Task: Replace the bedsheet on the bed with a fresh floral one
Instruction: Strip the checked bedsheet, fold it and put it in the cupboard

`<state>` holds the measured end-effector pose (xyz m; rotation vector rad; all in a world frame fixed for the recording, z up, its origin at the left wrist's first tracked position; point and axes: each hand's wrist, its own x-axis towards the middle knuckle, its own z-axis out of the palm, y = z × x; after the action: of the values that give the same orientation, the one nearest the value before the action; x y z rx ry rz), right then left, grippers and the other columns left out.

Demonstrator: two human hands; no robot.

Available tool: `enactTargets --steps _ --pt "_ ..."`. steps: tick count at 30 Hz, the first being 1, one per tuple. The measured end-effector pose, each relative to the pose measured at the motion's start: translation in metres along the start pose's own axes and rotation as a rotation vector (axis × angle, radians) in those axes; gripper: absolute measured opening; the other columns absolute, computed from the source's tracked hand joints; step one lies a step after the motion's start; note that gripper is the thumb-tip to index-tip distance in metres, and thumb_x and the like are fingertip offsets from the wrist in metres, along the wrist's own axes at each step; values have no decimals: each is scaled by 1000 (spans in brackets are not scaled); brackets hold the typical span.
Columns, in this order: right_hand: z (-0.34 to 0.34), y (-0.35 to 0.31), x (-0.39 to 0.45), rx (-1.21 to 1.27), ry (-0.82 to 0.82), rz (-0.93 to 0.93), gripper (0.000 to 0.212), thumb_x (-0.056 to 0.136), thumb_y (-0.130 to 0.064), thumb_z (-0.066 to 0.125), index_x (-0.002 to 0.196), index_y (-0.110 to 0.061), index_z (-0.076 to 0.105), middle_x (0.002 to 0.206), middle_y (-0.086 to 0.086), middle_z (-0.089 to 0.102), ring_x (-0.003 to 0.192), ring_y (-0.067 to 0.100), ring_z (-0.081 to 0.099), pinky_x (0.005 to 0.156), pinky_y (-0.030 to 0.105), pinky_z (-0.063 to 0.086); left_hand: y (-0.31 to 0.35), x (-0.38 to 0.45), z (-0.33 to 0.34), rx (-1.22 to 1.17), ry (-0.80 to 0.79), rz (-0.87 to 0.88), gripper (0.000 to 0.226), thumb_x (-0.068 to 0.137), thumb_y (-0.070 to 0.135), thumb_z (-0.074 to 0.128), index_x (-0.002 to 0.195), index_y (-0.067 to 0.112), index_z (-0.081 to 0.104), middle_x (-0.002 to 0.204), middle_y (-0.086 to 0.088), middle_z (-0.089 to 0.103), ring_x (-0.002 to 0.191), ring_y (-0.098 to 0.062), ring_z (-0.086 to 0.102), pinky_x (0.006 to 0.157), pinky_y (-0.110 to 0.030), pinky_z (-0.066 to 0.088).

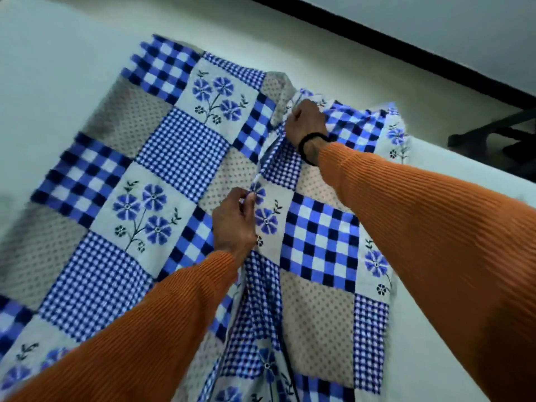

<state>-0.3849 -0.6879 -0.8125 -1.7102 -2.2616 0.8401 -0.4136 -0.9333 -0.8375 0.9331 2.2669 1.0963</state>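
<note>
Item: floral patchwork bedsheet, part-unfolded on bare mattress.
Left hand: pinched fold edge, centre.
Right hand: gripped same edge toward 1 o'clock.
Advice: draw edge taut, open evenly toward 3 o'clock.

Bedroom — pale mattress, floral bedsheet

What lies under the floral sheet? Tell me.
The floral sheet lies partly unfolded on a pale mattress, bare around it. Both hands, left hand and right hand, pinch its folded edge. What lies directly beneath is covered.
</note>
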Motion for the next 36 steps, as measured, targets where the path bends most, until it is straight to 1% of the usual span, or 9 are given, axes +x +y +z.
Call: enactTargets --steps 4,7,10,15,20,24,26,31,36 --pt "5 0 -24 202 96 51 10 96 -21 56 94 -13 50 96 11 60 79 20 52 68 37 43 -11 9 -6 -12 -175 -91 33 104 40 55 102 9 68 85 -2 68 73 -16 60 63 -31 46" --pt "17 11 -87 293 192 68 15 95 -29 61 99 -17 53 107 13 60 93 25 57 81 39 49 -12 10 -15 -28 -311 -157 46 101 48 55 84 6 65 77 -11 67 70 -25 62 61 -40 45" --pt "34 40 -195 317 166 98 11 95 -31 57 95 -21 53 95 7 60 84 23 58 77 44 53 -18 -7 -25 -78 -432 -228 53 98 53 57 77 5 60 70 -10 61 62 -23 57 58 -36 43" --pt "37 69 -393 194 42 122 19 97 -30 65 105 -16 56 103 4 53 90 22 53 79 35 50 -20 -55 -39 -213 -652 -409 39 85 56 72 92 18 75 88 -4 77 82 -25 75 73 -44 64" --pt "36 86 -533 -28 -33 397 30 91 -33 72 112 -20 55 112 6 50 103 30 51 86 46 51 -22 -134 -47 -270 -870 -627 25 91 33 76 99 13 63 90 -6 67 76 -21 67 62 -32 59" --pt "35 93 -588 -136 6 667 44 80 -39 78 112 -20 55 113 12 53 109 36 52 92 46 49 -23 -200 -47 -252 -936 -688 16 93 20 75 89 11 62 66 -1 63 50 -13 60 48 -26 53" --pt "40 96 -599 -135 27 733 44 81 -38 76 115 -20 55 114 13 54 106 36 55 90 46 50 -19 -220 -44 -210 -910 -635 21 92 19 75 79 11 61 59 -1 63 47 -13 57 45 -24 50" --pt "45 84 -621 -114 106 650 28 86 -27 62 112 -17 61 110 11 57 105 34 54 87 47 49 -20 -238 -59 -141 -655 -536 32 92 35 74 77 8 65 77 -16 69 68 -28 65 73 -57 61" --pt "43 30 -665 -21 191 429 15 94 -27 59 101 -14 56 95 6 60 86 28 57 74 43 51 -22 -242 -111 -48 -531 -379 33 92 45 69 67 23 68 68 -4 71 63 -25 68 68 -47 62"
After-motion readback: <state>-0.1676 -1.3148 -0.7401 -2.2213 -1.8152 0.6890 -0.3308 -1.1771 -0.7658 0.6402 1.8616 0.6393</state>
